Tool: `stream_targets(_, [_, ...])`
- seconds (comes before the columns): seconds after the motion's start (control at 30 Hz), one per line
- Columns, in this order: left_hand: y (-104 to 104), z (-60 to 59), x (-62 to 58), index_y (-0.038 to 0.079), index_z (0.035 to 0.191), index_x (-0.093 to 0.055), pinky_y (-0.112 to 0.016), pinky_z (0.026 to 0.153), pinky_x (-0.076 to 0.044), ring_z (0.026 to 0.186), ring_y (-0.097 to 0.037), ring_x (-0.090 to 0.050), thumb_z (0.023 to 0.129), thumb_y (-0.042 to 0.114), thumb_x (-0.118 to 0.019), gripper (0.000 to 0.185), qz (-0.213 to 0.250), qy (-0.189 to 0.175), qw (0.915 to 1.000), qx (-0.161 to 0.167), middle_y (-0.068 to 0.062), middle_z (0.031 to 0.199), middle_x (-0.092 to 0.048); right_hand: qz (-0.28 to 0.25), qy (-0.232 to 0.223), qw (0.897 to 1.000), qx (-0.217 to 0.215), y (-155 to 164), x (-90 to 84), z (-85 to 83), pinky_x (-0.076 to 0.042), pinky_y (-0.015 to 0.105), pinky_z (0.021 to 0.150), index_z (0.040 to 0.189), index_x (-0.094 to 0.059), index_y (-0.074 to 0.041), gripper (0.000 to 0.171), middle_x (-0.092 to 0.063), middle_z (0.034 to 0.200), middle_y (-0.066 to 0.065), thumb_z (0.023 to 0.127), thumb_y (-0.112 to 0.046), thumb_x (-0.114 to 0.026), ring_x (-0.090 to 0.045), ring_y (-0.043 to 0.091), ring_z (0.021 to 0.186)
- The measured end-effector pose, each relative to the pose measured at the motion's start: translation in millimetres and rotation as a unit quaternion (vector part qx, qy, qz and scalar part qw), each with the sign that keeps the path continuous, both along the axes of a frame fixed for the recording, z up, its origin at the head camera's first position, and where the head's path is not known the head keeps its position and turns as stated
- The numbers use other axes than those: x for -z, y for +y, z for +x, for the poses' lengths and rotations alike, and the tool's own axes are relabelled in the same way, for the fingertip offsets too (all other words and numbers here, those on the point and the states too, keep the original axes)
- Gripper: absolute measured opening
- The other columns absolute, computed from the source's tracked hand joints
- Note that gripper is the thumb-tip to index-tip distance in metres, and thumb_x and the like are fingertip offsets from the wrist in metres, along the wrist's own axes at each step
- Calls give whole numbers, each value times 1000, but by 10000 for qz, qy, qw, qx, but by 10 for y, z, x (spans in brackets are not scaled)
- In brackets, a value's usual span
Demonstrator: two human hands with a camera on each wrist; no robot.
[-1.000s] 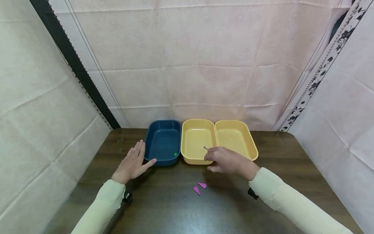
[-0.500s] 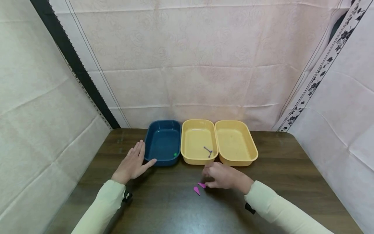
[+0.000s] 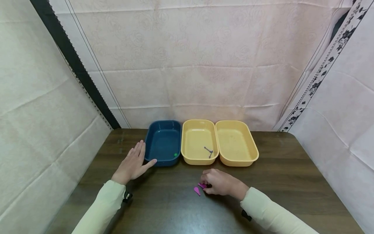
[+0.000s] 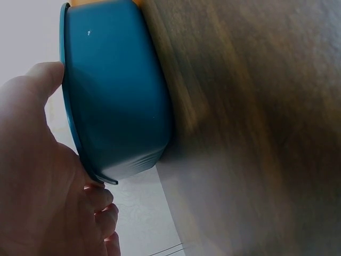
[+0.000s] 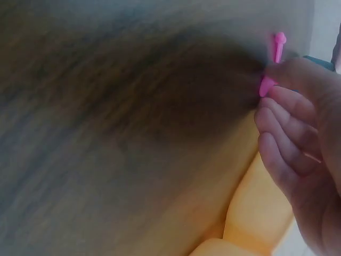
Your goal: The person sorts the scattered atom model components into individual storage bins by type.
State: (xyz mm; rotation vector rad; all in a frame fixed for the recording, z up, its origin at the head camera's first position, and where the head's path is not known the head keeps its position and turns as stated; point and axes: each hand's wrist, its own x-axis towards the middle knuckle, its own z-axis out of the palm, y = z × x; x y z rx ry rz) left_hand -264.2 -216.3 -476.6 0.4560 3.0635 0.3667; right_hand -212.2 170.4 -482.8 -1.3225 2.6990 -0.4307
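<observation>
Two pink teardrop pieces lie on the desk (image 3: pixel 163 208) before three trays, one blue (image 3: pixel 163 143) and two yellow. The right hand (image 3: pixel 219 182) pinches the farther pink piece (image 3: pixel 201 185) in curled fingers (image 5: pixel 290 101); the nearer pink piece (image 3: pixel 197 190) lies free, long axis diagonal, narrow tip toward the near right. The left hand (image 3: pixel 132 162) rests flat, fingers straight, against the blue tray.

three trays (image 3: pixel 199 161) behind, bare table (image 3: pixel 277 182) right

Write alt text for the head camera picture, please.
A person's right hand pinches a small pink plastic piece on a dark wooden table, a second pink piece beside it. The left hand rests flat against a blue plastic tray.
</observation>
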Motion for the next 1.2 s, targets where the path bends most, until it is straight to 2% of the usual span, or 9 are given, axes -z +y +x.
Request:
stream_targets(0.17, [4,-2,-3,-8,166,-11,-64,133,-12,163,-48,-12,103,73,-41,106,33,40,10000,10,-28,176,-9,-83,-447,9987,245,-23,-11,-37,-51,14,67,93,-74,-9,8,-66,89,-3,88,-8,-80,-57,0,77])
stream_targets(0.3, [10,-3,2,-8,166,-11,-63,133,-13,163,-48,-13,103,73,-41,107,29,66,10000,11,-28,176,-9,40,-628,9976,290,-25,-27,-63,-47,15,60,83,-68,-15,15,-61,80,-9,84,-7,-80,-51,-2,69])
stream_targets(0.47, [18,-4,6,-8,166,-11,-63,133,-13,163,-47,-12,103,73,-40,107,11,57,10000,30,-28,176,-9,109,-621,9979,139,6,-89,-57,-43,14,54,77,-64,-21,20,-56,72,-14,81,-8,-79,-49,-5,62])
stream_targets(0.73, [12,8,-15,-8,166,-13,-63,133,-14,163,-48,-13,103,73,-41,106,67,128,9999,46,-27,176,-10,45,-406,9992,-22,61,-344,-56,-43,13,53,75,-64,-21,20,-56,70,-13,81,-7,-77,-48,-5,61])
stream_targets(1.2, [7,11,-10,-8,166,-14,-63,132,-14,163,-48,-14,103,72,-42,105,-19,69,10000,25,-28,176,-11,-97,-371,9991,164,284,-729,-118,-49,16,58,78,-66,-22,19,-58,71,-16,82,-8,-78,-51,-3,64])
